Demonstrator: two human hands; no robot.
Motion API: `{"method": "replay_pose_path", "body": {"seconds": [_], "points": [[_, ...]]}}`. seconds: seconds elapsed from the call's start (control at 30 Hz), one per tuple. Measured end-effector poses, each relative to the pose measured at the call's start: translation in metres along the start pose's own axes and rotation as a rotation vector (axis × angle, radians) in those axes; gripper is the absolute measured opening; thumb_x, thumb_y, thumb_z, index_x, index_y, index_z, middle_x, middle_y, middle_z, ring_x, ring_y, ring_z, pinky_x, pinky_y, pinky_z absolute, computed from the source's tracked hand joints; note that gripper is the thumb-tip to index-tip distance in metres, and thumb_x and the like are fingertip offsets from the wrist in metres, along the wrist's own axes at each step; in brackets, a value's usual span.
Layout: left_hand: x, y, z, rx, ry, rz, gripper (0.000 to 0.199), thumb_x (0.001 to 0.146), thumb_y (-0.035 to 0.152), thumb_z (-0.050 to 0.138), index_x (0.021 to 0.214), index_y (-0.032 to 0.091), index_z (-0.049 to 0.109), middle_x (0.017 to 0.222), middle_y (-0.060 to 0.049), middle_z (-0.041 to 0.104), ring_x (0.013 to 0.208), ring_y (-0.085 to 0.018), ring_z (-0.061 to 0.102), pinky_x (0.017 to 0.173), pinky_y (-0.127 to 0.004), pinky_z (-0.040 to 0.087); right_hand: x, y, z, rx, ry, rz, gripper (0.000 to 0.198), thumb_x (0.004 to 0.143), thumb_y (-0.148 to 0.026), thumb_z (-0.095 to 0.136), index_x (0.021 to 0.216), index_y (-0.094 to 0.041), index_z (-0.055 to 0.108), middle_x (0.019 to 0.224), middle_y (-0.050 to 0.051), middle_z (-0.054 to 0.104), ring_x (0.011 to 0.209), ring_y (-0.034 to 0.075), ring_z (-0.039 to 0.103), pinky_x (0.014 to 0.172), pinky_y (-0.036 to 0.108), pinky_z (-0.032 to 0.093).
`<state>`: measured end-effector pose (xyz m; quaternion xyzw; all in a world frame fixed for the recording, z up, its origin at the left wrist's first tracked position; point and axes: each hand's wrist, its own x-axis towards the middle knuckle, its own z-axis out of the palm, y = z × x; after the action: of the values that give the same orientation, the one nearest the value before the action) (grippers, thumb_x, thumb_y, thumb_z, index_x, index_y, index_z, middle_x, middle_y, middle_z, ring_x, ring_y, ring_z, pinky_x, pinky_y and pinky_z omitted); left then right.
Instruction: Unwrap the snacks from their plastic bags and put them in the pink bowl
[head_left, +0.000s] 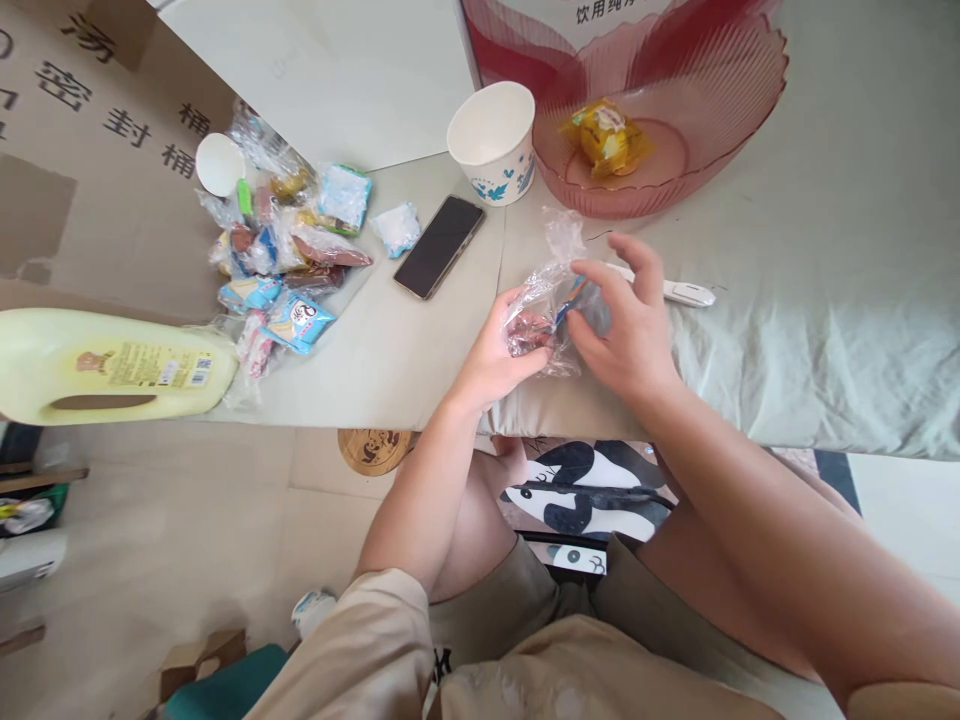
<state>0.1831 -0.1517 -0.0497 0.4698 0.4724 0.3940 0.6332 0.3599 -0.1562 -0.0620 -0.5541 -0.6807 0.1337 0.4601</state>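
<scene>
Single head-worn view, facing forward and down.
From above the lap [491, 590], the left hand [496, 352], right hand [631, 325] and table [825, 240] are viewed at close range.

The left hand [496, 358] holds a clear bag [555, 272], the right hand [630, 325] at its three o'clock, a phone [439, 247] at ten, a pink bowl [720, 110] at one.

beige tiled floor [240, 530]; pale green cloth-covered table [847, 230]; soft light.
</scene>
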Motion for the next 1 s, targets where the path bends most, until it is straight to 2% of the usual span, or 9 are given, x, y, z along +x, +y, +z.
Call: {"method": "replay_pose_path", "body": {"seconds": [0.1,0.27,0.37,0.5,0.73,0.8,0.87,0.93,1.0], "points": [[0.0,0.003,0.001,-0.096,0.048,-0.053,0.065,0.066,0.015,0.081,0.124,0.027,0.055,0.106,-0.001,0.068,0.096,-0.019,0.071,0.085,-0.033,0.056,-0.001,0.002,0.002,0.0,-0.01,0.105,0.057,0.084,-0.031,0.064,0.14,-0.023,0.051,0.128,0.014,0.057,0.121,0.033,0.058,0.101,0.057,0.05],[0.001,0.008,0.002,-0.19,0.099,-0.053,0.055,0.064,0.017,0.083,0.114,0.023,0.061,0.098,0.0,0.07,0.096,-0.017,0.071,0.089,-0.031,0.055,-0.005,0.0,0.004,0.186,-0.193,0.197,0.065,0.087,-0.038,0.063,0.148,-0.028,0.042,0.092,0.004,0.069,0.08,0.024,0.067,0.078,0.044,0.058],[0.003,0.008,0.004,-0.163,0.127,-0.048,0.045,0.066,0.019,0.085,0.106,0.021,0.064,0.092,-0.001,0.072,0.089,-0.016,0.072,0.08,-0.027,0.056,-0.003,-0.001,0.001,0.216,-0.183,0.244,0.05,0.09,-0.033,0.058,0.14,-0.029,0.05,0.09,0.002,0.071,0.072,0.02,0.066,0.073,0.041,0.058],[0.005,0.013,0.003,-0.121,0.302,-0.073,0.017,0.075,0.019,0.076,0.087,0.018,0.065,0.079,-0.001,0.07,0.069,-0.011,0.068,0.06,-0.019,0.049,0.002,0.002,-0.007,0.184,-0.113,0.265,0.035,0.093,-0.029,0.051,0.127,-0.027,0.058,0.089,0.003,0.072,0.074,0.021,0.067,0.078,0.043,0.057],[0.01,0.022,-0.017,-0.108,0.501,-0.032,0.012,0.073,0.008,0.057,0.068,0.018,0.053,0.062,0.004,0.052,0.043,-0.003,0.033,0.041,-0.018,0.022,0.007,0.013,-0.027,0.15,-0.062,0.37,0.029,0.086,-0.017,0.048,0.109,-0.026,0.066,0.093,0.004,0.072,0.066,0.019,0.068,0.073,0.039,0.056],[0.008,0.02,-0.027,0.028,0.569,-0.012,0.011,0.075,0.011,0.058,0.069,0.019,0.053,0.062,0.004,0.049,0.045,-0.006,0.036,0.043,-0.02,0.025,0.008,0.015,-0.034,0.103,-0.071,0.402,0.024,0.084,-0.015,0.047,0.096,-0.024,0.067,0.088,0.004,0.071,0.063,0.018,0.066,0.072,0.039,0.055],[0.005,0.019,-0.034,0.289,0.622,0.073,0.01,0.075,0.014,0.062,0.081,0.021,0.059,0.069,0.003,0.053,0.057,-0.01,0.05,0.052,-0.022,0.04,0.008,0.016,-0.038,0.052,-0.076,0.402,0.022,0.083,-0.015,0.047,0.091,-0.024,0.066,0.084,0.004,0.07,0.063,0.018,0.065,0.071,0.039,0.054],[0.001,0.019,-0.034,0.648,0.616,0.218,0.031,0.072,0.015,0.07,0.101,0.024,0.064,0.091,-0.002,0.063,0.087,-0.018,0.064,0.077,-0.03,0.052,0.006,0.014,-0.038,0.009,-0.085,0.341,0.023,0.083,-0.018,0.05,0.097,-0.024,0.066,0.09,0.006,0.071,0.07,0.02,0.066,0.072,0.039,0.054],[-0.001,0.02,-0.027,0.99,0.531,0.365,0.046,0.069,0.017,0.076,0.112,0.024,0.065,0.121,-0.008,0.062,0.12,-0.028,0.058,0.103,-0.042,0.047,0.003,0.012,-0.031,-0.043,-0.119,0.226,0.027,0.083,-0.024,0.056,0.108,-0.025,0.065,0.105,0.009,0.071,0.084,0.025,0.068,0.076,0.041,0.054]]}}
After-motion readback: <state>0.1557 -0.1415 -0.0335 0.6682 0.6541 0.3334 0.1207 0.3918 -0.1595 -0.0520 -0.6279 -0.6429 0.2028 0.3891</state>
